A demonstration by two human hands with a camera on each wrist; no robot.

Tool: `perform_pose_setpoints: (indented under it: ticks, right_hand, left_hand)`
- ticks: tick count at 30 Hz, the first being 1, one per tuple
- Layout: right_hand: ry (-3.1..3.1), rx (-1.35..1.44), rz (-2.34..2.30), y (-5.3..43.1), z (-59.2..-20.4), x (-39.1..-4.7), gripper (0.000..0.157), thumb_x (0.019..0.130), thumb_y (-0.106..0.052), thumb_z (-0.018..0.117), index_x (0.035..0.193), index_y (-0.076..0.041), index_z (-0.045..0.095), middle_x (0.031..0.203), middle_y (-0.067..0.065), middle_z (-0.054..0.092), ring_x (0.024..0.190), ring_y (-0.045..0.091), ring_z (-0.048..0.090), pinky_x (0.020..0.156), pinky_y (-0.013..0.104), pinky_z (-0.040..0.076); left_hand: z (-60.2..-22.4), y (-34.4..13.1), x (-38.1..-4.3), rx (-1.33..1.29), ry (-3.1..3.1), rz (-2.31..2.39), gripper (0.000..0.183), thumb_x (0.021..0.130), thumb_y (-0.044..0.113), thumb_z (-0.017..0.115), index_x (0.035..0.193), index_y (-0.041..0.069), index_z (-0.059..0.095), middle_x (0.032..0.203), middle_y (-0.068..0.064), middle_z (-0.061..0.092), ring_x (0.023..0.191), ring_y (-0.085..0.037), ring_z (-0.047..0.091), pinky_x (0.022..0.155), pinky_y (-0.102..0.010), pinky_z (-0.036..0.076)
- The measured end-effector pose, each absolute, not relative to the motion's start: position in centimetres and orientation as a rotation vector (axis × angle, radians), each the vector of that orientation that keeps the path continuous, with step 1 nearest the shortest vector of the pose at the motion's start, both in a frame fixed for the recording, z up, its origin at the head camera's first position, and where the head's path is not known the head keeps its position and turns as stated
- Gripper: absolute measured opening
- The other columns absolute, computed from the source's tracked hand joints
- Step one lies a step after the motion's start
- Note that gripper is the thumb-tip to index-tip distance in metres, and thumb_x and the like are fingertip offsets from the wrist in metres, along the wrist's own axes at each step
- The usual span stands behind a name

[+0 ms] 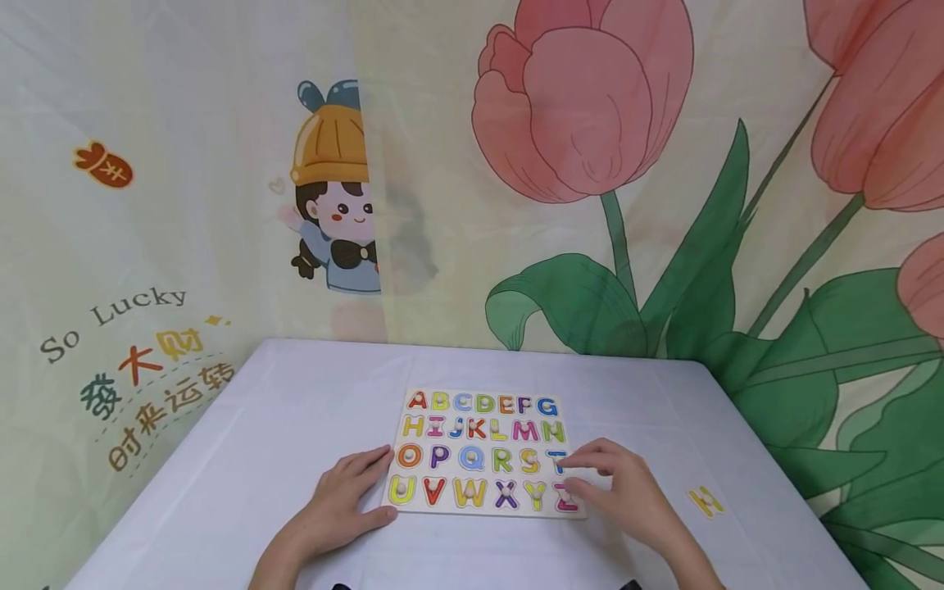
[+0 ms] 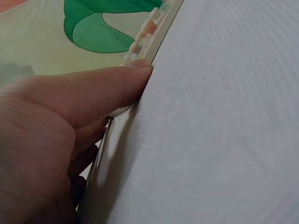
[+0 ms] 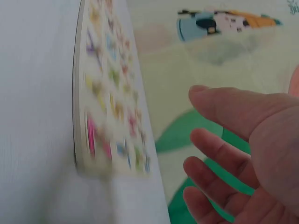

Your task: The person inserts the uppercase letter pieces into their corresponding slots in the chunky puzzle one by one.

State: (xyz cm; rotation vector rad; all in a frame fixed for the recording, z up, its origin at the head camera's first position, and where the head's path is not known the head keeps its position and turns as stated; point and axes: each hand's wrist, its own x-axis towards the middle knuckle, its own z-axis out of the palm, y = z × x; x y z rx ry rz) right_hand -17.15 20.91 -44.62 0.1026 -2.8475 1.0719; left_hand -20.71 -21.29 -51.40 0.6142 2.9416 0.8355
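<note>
A wooden alphabet puzzle board [image 1: 483,515] with rows of coloured, knobbed letters lies on the white table. My left hand [image 1: 342,496] rests at its left side, thumb at the near left corner and fingertips along the left edge. In the left wrist view the left thumb [image 2: 107,86] touches the board's edge. Over the board's right end is my right hand [image 1: 627,496], close to the blue T [image 1: 555,462] and pink Z [image 1: 567,497]. Its thumb [image 3: 229,102] and fingers stand apart with nothing between them in the right wrist view. A loose yellow H piece [image 1: 705,501] lies right of that hand.
The white-covered table [image 1: 310,393] reaches back to a printed cloth backdrop [image 1: 442,164] with tulips, a cartoon figure and lettering. Its right edge slants past the loose piece.
</note>
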Motion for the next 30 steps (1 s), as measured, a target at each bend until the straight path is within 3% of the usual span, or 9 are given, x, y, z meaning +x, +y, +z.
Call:
perform_pose_setpoints:
  ticks: [4,8,15,23,30]
  right_hand:
    - [-2.848,0.08,0.952,26.4,-45.0,-16.6,0.024,0.087,-0.019,0.09,0.11,-0.023,0.085,0.109,-0.007,0.071,0.106,0.021,0.065,0.09,0.044,0.059]
    - [-2.819,0.101,0.826,31.6,-45.8,-16.0,0.022,0.088,-0.023,0.089,0.11,-0.024,0.085,0.11,-0.006,0.072,0.103,0.02,0.067,0.08,0.032,0.058]
    - [-2.828,0.1,0.757,38.3,-47.0,-15.7,0.02,0.092,-0.034,0.085,0.111,-0.026,0.083,0.116,-0.003,0.071,0.099,-0.008,0.057,0.073,0.024,0.055]
    - [-2.861,0.144,0.806,42.5,-49.0,-15.8,0.019,0.094,-0.027,0.084,0.111,-0.019,0.083,0.114,0.003,0.071,0.097,-0.012,0.057,0.071,0.022,0.055]
    - [-2.851,0.201,0.906,43.7,-50.1,-15.8,0.018,0.093,-0.017,0.084,0.11,-0.011,0.082,0.112,0.0,0.069,0.096,-0.013,0.057,0.072,0.019,0.052]
  left_hand:
    - [-51.5,-21.2,-20.8,0.615,2.928,0.837,0.089,0.09,0.06,0.076,0.163,0.018,0.046,0.168,0.001,0.042,0.151,-0.03,0.037,0.117,-0.062,0.033]
    - [-51.4,-21.0,-21.0,0.61,2.912,0.841,0.09,0.09,0.061,0.077,0.163,0.018,0.046,0.168,0.002,0.041,0.151,-0.029,0.036,0.119,-0.063,0.031]
    - [-51.2,-21.1,-21.0,0.604,2.922,0.829,0.09,0.09,0.059,0.077,0.163,0.016,0.046,0.167,0.001,0.042,0.151,-0.03,0.037,0.118,-0.062,0.032]
    - [-51.2,-21.1,-20.9,0.578,2.921,0.821,0.09,0.09,0.059,0.078,0.162,0.017,0.046,0.168,0.001,0.041,0.152,-0.03,0.036,0.118,-0.062,0.032]
    - [-51.2,-21.2,-20.8,0.572,2.913,0.833,0.089,0.09,0.058,0.077,0.163,0.017,0.046,0.168,0.001,0.041,0.152,-0.03,0.035,0.119,-0.062,0.031]
